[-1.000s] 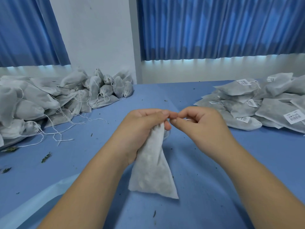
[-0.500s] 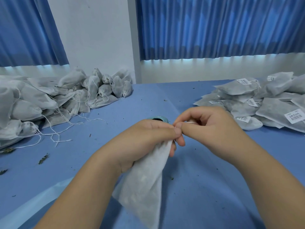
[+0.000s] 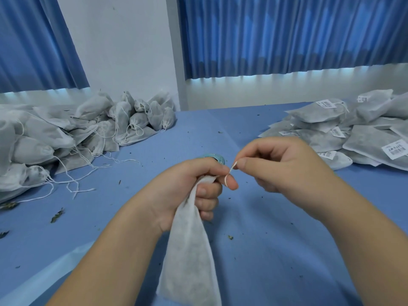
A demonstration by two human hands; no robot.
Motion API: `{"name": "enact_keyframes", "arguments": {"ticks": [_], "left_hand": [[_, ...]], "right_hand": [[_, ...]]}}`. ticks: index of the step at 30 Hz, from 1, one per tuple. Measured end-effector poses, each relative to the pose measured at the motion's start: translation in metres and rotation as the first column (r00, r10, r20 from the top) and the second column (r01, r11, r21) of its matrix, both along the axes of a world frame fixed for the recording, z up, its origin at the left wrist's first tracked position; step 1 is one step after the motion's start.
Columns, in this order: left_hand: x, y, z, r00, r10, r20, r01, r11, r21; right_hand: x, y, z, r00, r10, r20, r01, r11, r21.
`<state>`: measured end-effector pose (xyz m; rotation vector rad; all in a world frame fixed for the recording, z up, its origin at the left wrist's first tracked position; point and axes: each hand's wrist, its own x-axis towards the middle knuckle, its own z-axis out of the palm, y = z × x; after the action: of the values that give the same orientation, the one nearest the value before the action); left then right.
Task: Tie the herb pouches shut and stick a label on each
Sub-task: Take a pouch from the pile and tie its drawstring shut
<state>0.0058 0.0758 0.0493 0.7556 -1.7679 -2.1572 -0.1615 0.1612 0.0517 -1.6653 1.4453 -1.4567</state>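
Pouch (image 3: pixel 189 257) bottom cut off; teal roll (image 3: pixel 213 156) mostly behind left hand (image 3: pixel 183 188)

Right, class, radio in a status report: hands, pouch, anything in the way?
Left hand grips pouch neck. Right hand pinches string, looped over left fingertip. No label seen on pouch. Nothing blocking.

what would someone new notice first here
The two hands at centre: the left hand grips a white pouch by its neck while the right hand pinches its string. A heap of pouches with loose strings lies at the left, and a labelled stack at the right.
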Motion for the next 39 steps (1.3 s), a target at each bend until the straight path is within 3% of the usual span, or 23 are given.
{"name": "enact_keyframes", "arguments": {"ticks": [7, 11, 15, 18, 21, 25, 29, 31, 33, 36, 39], "left_hand": [[-0.001, 0.004, -0.001, 0.996, 0.084, -0.013, -0.085, 0.978, -0.189], [-0.001, 0.001, -0.002, 0.987, 0.134, -0.087, -0.148, 0.975, -0.168], [-0.002, 0.000, -0.008, 0.986, 0.152, -0.068, -0.166, 0.920, -0.356], [-0.004, 0.004, -0.010, 0.996, 0.080, -0.026, -0.083, 0.882, -0.464], [-0.004, 0.005, -0.009, 0.997, 0.048, -0.053, -0.065, 0.926, -0.371], [-0.007, 0.005, -0.009, 0.996, 0.038, -0.085, -0.047, 0.993, -0.111], [-0.009, 0.004, -0.009, 0.988, 0.047, -0.148, -0.032, 0.994, 0.101], [-0.008, 0.004, -0.009, 0.984, 0.047, -0.170, -0.024, 0.991, 0.134], [-0.009, 0.005, -0.009, 0.984, 0.045, -0.174, -0.023, 0.991, 0.129], [-0.010, 0.006, -0.009, 0.986, 0.035, -0.165, -0.019, 0.995, 0.096], [-0.010, 0.007, -0.009, 0.989, 0.036, -0.143, -0.032, 0.999, 0.031]], "right_hand": [[-0.001, 0.005, 0.004, 0.999, 0.039, -0.018, -0.039, 0.999, -0.019], [-0.003, 0.007, 0.005, 0.992, 0.120, -0.047, -0.118, 0.992, 0.035], [-0.002, 0.006, 0.004, 0.996, 0.040, -0.074, -0.040, 0.999, 0.010], [-0.004, 0.003, 0.003, 0.996, -0.052, -0.077, 0.051, 0.998, -0.022], [-0.005, 0.001, 0.001, 0.986, -0.103, -0.132, 0.105, 0.994, 0.009], [-0.002, 0.000, -0.003, 0.960, -0.057, -0.273, 0.094, 0.988, 0.123], [-0.006, -0.003, -0.005, 0.913, -0.204, -0.354, 0.219, 0.976, 0.005], [-0.007, -0.002, -0.001, 0.946, -0.229, -0.230, 0.226, 0.973, -0.042], [-0.005, 0.002, 0.004, 0.986, -0.132, -0.098, 0.133, 0.991, 0.003], [-0.001, 0.004, 0.004, 0.993, -0.007, -0.120, 0.020, 0.994, 0.108], [0.000, 0.003, 0.002, 0.993, -0.013, -0.120, 0.028, 0.991, 0.130]]}}
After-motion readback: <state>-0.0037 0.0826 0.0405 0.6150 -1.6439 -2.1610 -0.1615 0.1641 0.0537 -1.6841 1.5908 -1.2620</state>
